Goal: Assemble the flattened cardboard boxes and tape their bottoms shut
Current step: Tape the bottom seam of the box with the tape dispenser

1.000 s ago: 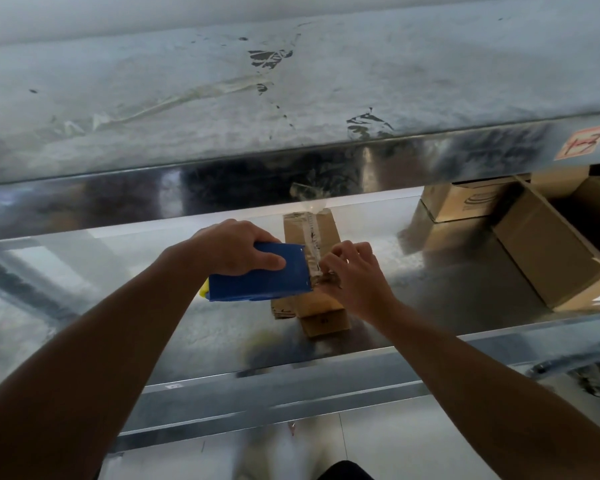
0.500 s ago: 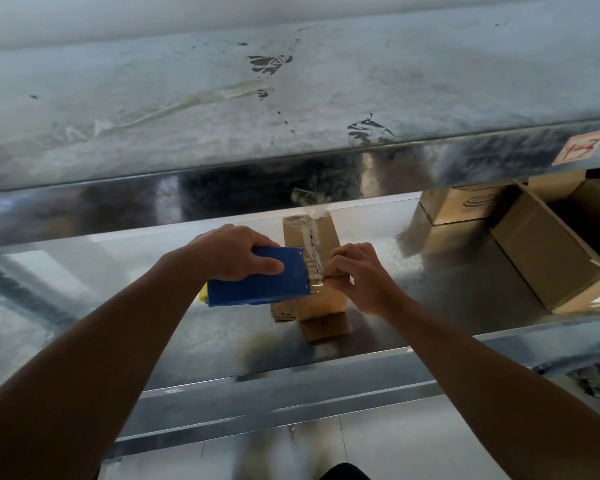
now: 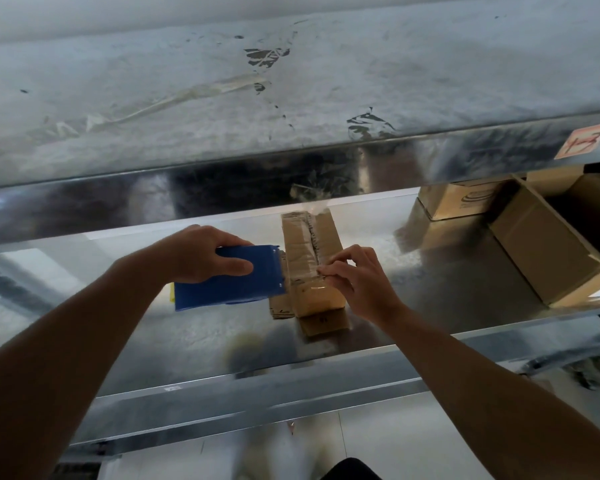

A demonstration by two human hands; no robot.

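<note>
A small brown cardboard box (image 3: 309, 244) stands on the lower metal shelf (image 3: 187, 334), its taped bottom facing up. Clear tape (image 3: 310, 233) runs along its middle seam and sticks up loose at the far end. My left hand (image 3: 201, 254) grips a blue tape dispenser (image 3: 229, 282) held against the box's left side. My right hand (image 3: 357, 278) pinches the tape at the box's near edge, fingers curled on it. The lower flaps of the box spread out on the shelf beneath it.
An upper metal shelf (image 3: 291, 98) with tape scraps overhangs the work area. Larger cardboard boxes (image 3: 548, 258) lie at the right end of the lower shelf. A white tiled floor (image 3: 378, 441) shows below.
The blue dispenser has drawn back to the left of the box. My right hand shifted slightly right and now pinches the tape at the near edge.
</note>
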